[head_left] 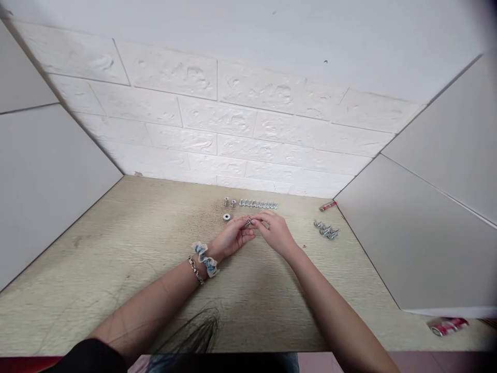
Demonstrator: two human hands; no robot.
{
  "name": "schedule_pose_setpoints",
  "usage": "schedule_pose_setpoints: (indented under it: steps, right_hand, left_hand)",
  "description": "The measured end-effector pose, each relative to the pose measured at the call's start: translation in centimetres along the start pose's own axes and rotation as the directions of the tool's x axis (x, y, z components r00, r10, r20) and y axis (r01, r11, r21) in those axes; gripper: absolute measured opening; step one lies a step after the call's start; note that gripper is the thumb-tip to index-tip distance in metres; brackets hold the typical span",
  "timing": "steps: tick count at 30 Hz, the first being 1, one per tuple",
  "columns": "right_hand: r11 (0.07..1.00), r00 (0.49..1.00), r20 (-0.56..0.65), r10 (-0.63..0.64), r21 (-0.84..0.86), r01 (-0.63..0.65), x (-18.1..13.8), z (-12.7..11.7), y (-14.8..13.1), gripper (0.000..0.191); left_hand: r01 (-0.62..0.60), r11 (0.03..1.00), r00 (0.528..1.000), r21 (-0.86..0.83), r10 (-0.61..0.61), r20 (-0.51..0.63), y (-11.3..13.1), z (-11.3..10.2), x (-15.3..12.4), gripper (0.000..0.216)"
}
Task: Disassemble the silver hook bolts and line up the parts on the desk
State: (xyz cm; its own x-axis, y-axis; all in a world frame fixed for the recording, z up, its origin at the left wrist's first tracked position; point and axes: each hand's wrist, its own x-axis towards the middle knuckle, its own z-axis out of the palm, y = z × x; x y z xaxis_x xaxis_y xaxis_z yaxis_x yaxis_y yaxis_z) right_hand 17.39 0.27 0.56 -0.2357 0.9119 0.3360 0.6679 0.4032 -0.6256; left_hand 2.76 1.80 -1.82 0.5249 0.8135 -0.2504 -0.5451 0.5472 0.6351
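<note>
Near the middle of the table, my left hand [232,237] and my right hand [276,230] meet around a small silver screw [249,223]. The thumb and finger of each hand pinch it, and the fingertips partly hide it. Just beyond the hands lies a row of several small silver screws [259,204]. Left of that row stand two short metal pieces [230,202] that look like threaded inserts. Close to my left fingers is a round metal piece with a dark centre hole [227,217].
A loose pile of silver bolts [326,230] lies to the right. Beside the right panel is a red cylinder [328,206], and another red cylinder [448,326] lies at the lower right. A white brick-patterned wall [236,116] closes off the back of the table [155,217].
</note>
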Motion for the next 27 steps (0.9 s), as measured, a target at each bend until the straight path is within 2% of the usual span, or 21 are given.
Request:
schedule_pose_setpoints:
  steps: [7,11,14,17,19,23,27]
  right_hand:
    - [0.996,0.995,0.058,0.081,0.038,-0.083,0.1,-0.5,-0.2,0.021]
    - [0.987,0.981,0.153,0.115,0.095,-0.131,0.1,-1.1,0.1,0.020]
    - [0.935,0.943,0.283,0.174,0.253,-0.248,0.1,-1.5,0.7,0.020]
    - [0.849,0.900,0.397,0.179,0.400,-0.345,0.1,-1.7,1.5,0.020]
    - [0.799,0.892,0.414,0.183,0.466,-0.380,0.1,-1.7,2.0,0.021]
    - [0.726,0.903,0.359,0.234,0.553,-0.408,0.3,-1.8,2.7,0.020]
    - [0.718,0.893,0.380,0.240,0.550,-0.427,0.3,-1.9,2.9,0.020]
  left_hand:
    - [0.009,0.999,1.000,0.039,-0.010,0.015,-0.4,-0.1,0.3,0.011]
    - [0.018,0.995,0.999,0.098,-0.021,0.024,-0.5,-0.1,0.3,0.007]
    - [0.043,0.993,0.998,0.106,-0.046,0.031,-0.5,0.1,-0.1,0.027]
    - [0.075,0.990,0.996,0.118,-0.081,0.039,-0.3,0.2,-0.4,0.046]
    - [0.094,0.986,0.994,0.136,-0.101,0.048,-0.3,0.2,-0.4,0.050]
    - [0.119,0.980,0.989,0.162,-0.131,0.069,-0.3,0.2,-0.3,0.045]
    - [0.135,0.974,0.985,0.181,-0.152,0.085,-0.5,0.1,-0.1,0.029]
